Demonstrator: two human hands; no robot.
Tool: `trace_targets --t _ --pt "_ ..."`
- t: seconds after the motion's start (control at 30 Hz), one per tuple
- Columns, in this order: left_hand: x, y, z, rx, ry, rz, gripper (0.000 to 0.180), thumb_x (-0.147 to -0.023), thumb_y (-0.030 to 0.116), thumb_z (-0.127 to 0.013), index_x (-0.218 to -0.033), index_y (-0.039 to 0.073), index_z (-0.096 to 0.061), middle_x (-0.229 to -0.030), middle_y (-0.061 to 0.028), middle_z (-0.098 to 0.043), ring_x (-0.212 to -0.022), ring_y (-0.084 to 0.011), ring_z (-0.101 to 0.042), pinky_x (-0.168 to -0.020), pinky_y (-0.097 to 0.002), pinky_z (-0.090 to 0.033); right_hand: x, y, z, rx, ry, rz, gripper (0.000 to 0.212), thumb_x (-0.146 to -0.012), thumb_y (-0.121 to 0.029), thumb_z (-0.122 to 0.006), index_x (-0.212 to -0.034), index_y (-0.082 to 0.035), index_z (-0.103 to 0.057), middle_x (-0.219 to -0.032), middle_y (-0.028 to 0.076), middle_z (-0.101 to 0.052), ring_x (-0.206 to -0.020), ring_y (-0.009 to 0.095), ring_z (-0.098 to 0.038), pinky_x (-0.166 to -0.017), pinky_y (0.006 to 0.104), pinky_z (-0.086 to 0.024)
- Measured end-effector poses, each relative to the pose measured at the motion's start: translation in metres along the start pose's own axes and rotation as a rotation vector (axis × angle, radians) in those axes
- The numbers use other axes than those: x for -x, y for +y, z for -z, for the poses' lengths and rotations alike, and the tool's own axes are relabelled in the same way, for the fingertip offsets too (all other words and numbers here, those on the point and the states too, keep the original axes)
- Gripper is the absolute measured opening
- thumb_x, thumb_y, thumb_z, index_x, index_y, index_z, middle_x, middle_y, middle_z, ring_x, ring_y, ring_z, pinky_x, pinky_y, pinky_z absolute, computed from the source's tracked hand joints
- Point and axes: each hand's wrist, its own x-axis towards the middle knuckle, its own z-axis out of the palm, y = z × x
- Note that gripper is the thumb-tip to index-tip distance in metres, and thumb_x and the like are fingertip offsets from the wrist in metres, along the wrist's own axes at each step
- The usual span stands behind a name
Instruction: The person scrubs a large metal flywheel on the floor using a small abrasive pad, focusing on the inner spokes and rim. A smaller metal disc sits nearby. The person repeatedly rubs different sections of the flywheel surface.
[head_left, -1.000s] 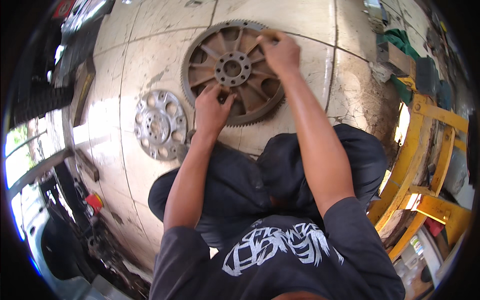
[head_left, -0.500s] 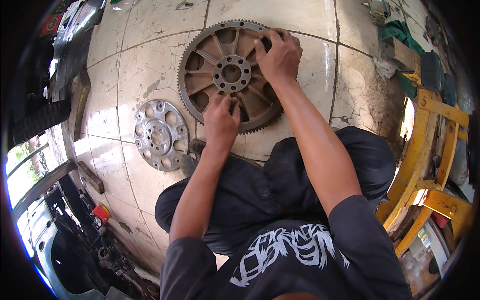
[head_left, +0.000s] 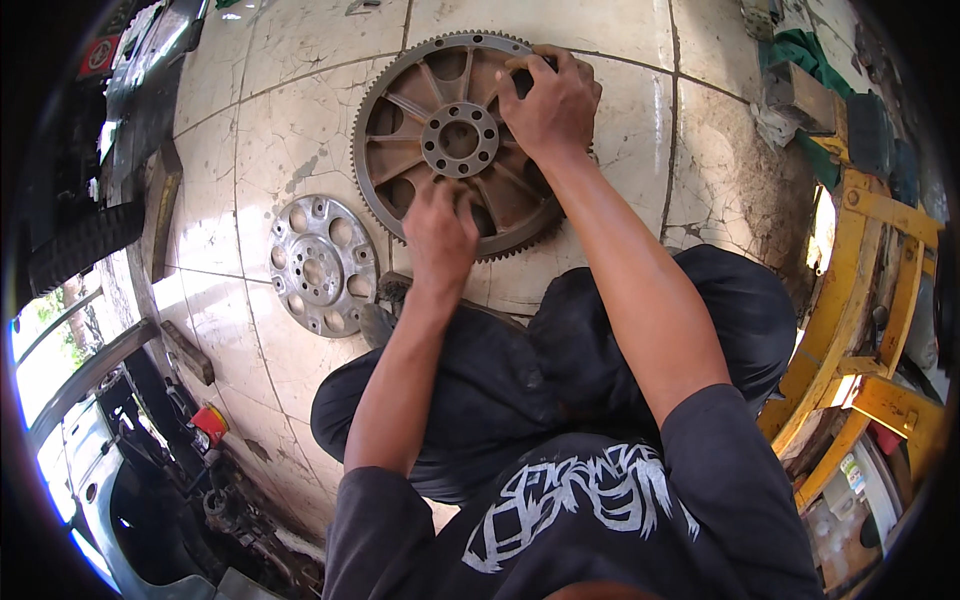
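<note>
A large rusty-brown flywheel (head_left: 459, 185) with a toothed rim, ribs and a bolt-holed hub lies on the tiled floor before me. My right hand (head_left: 556, 108) grips its far right rim, with the fingers bent over the edge. Over the near left part of the wheel is my left hand (head_left: 440, 232), its fingers curled in between the ribs below the hub; their tips are partly hidden. To the left of the flywheel, a smaller silver metal disc (head_left: 318, 280) with several round holes lies flat, touched by neither hand.
My bent legs (head_left: 470, 390) in dark trousers are close below the flywheel. A yellow metal frame (head_left: 840, 270) stands at the right, near a dark green cloth (head_left: 805, 55). Along the left are a wooden block (head_left: 187, 352), a tyre (head_left: 85, 245) and a red-and-yellow container (head_left: 210, 425).
The view has shifted slightly. The flywheel sits a little higher and further left in the picture, with both hands still on it.
</note>
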Motion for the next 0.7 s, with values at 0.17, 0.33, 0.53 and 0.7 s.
trace_targets --t 0.17,0.33,0.53,0.7 --pt "0.0 0.004 -0.005 -0.001 -0.056 0.002 0.014 -0.09 0.006 -0.074 -0.101 -0.001 -0.069 -0.101 -0.0208 -0.067 -0.092 -0.0434 -0.068 -0.08 -0.0517 -0.054 0.0 0.004 -0.003 0.0 0.044 0.018 0.027 -0.088 -0.04 -0.075 -0.103 -0.019 -0.081 -0.121 0.012 -0.07 -0.116 0.035 -0.062 -0.101 0.0496 -0.048" --pt "-0.006 0.0 -0.003 -0.027 -0.016 0.022 0.014 -0.089 0.006 -0.075 -0.1 0.0 -0.07 -0.1 -0.0203 -0.068 -0.092 -0.0432 -0.068 -0.079 -0.0507 -0.055 -0.002 -0.001 0.0 -0.01 0.015 -0.005 0.027 -0.088 -0.041 -0.076 -0.102 -0.018 -0.081 -0.123 0.013 -0.07 -0.117 0.036 -0.062 -0.102 0.0501 -0.048" --pt "0.01 0.007 0.001 -0.063 -0.166 0.009 0.013 -0.091 0.007 -0.073 -0.098 -0.001 -0.066 -0.098 -0.0215 -0.067 -0.09 -0.0434 -0.067 -0.08 -0.0523 -0.054 0.0 0.003 0.0 0.026 -0.026 -0.007 0.033 -0.089 -0.043 -0.076 -0.109 -0.017 -0.081 -0.123 0.013 -0.069 -0.119 0.037 -0.062 -0.104 0.0508 -0.048" --pt "-0.006 0.001 -0.001 0.004 -0.079 0.062 0.014 -0.09 0.006 -0.073 -0.099 -0.001 -0.066 -0.098 -0.0217 -0.067 -0.091 -0.0444 -0.067 -0.081 -0.0525 -0.054 -0.001 0.001 -0.004 0.03 0.031 0.009 0.034 -0.089 -0.043 -0.074 -0.108 -0.016 -0.08 -0.124 0.011 -0.069 -0.119 0.035 -0.062 -0.104 0.0499 -0.047"
